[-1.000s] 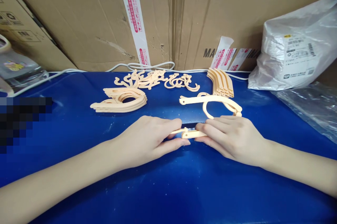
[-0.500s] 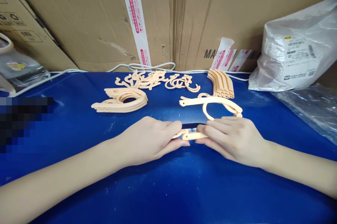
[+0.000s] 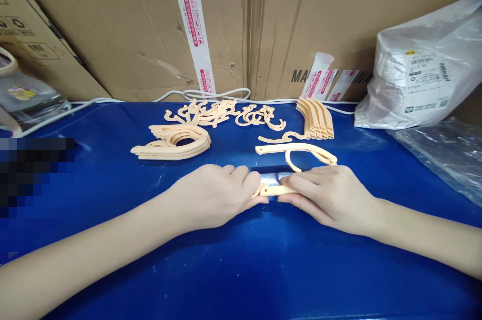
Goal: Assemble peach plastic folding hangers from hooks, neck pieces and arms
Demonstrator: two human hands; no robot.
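My left hand (image 3: 216, 194) and my right hand (image 3: 327, 194) meet at the middle of the blue table (image 3: 241, 270). Both pinch the two ends of a flat peach plastic hanger piece (image 3: 274, 190); fingers are closed on it. The piece curves up behind my right hand into a hook and arm (image 3: 297, 152). A loose hook piece (image 3: 280, 137) lies just beyond it.
A stack of curved peach parts (image 3: 176, 142) lies left of centre, several small hooks (image 3: 226, 113) behind, and a stack of arms (image 3: 316, 118) at right. Cardboard boxes (image 3: 241, 29) wall the back. A white bag (image 3: 425, 69) and clear plastic (image 3: 448, 154) sit right.
The hanger arm behind my right hand has shifted toward me and left, uncovering a loose hook piece beyond it. My left fingers have curled tighter on the piece.
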